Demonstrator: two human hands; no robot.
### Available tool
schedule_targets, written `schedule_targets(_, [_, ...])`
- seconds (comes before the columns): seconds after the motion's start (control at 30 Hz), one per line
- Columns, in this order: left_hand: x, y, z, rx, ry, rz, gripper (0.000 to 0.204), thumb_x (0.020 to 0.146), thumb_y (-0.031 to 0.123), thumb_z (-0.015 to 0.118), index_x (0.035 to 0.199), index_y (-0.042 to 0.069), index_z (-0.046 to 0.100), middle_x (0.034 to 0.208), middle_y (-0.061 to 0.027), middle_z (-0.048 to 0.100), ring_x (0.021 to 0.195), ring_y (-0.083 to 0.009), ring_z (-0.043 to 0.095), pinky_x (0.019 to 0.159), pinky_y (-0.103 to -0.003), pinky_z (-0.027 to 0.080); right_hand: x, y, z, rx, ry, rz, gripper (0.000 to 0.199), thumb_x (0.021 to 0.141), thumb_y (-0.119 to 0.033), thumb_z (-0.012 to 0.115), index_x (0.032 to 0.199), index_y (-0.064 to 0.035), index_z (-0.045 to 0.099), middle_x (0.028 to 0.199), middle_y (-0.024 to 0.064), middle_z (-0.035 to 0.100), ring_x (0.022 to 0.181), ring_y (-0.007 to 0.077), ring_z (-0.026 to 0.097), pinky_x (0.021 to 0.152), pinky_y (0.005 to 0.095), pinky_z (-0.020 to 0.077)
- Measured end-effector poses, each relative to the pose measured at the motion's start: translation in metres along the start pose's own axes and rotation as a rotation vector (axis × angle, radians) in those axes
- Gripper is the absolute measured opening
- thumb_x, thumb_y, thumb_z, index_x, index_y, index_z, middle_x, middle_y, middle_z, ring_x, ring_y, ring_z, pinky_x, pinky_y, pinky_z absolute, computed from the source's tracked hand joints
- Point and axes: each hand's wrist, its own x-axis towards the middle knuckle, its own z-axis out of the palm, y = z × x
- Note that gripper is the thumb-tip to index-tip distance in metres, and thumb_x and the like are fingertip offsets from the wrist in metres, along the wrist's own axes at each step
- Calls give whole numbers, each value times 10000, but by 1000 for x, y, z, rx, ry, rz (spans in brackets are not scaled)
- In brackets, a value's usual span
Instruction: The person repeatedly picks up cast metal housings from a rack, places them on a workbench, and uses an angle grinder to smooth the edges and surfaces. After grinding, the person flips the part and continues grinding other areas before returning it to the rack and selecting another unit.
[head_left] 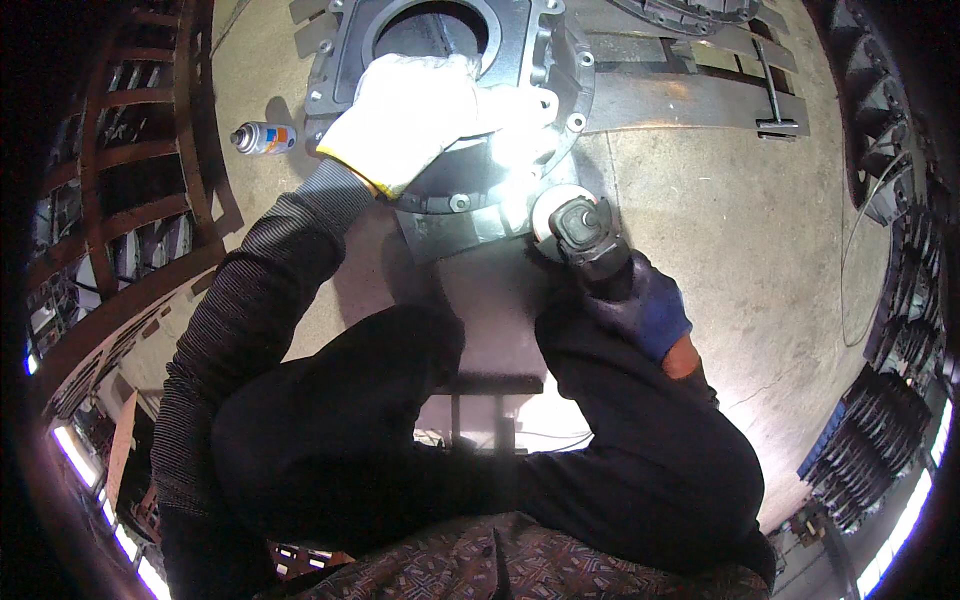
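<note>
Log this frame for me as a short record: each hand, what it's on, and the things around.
left hand: white glove with yellow cuff edge, laid over the metal housing
right hand: dark blue glove, grip around a grinder
grinder disc: near the housing's lower edge; contact unclear
floor, left: spray can
right of housing: T-shaped tool on wooden boards
posture: person's knees apart, facing the housing

I see a spray can (264,138) to my left, near a brown rack (192,140). Far right, a T-shaped tool (768,82) lies on boards (690,103).
</note>
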Motion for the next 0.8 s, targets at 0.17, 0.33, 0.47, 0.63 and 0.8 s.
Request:
schedule_targets(0.17, [2,1,-1,3,-65,-93,468,1037,509,635,1109,61,749,990,-129,742,885,-279,752,831,-412,580,6,-10,0,13,15,-73,849,789,-619,834,1444,-130,605,1233,218,763,1146,425,731,990,503,594])
schedule_targets(0.33, [5,2,-3,-107,0,-67,543,1041,524,638,1046,-16,698,842,-196,712,831,-362,735,810,-438,570,14,-17,1,11,-28,-109,915,782,-616,831,1514,-134,569,1320,208,735,1189,418,715,1012,503,586])
schedule_targets(0.47, [5,2,-6,-130,12,-94,522,1028,503,667,1049,-18,696,844,-199,715,828,-357,737,799,-443,568,24,-21,6,-40,-39,-119,937,791,-606,824,1551,-137,543,1361,208,716,1223,417,698,1028,511,572])
schedule_targets(0.63, [0,0,-9,-120,58,-28,514,1026,496,666,1064,-15,698,866,-204,720,856,-356,737,813,-453,562,19,-22,3,-75,-37,-104,913,791,-609,821,1525,-133,561,1328,206,732,1212,423,702,1015,513,576])
schedule_targets(0.8, [-1,-3,-4,-156,-16,-86,503,1028,487,663,1078,-13,697,885,-202,723,874,-354,736,822,-454,558,1,-19,-7,-30,-58,29,885,786,-613,816,1500,-144,587,1245,194,767,1177,433,717,1006,517,583])
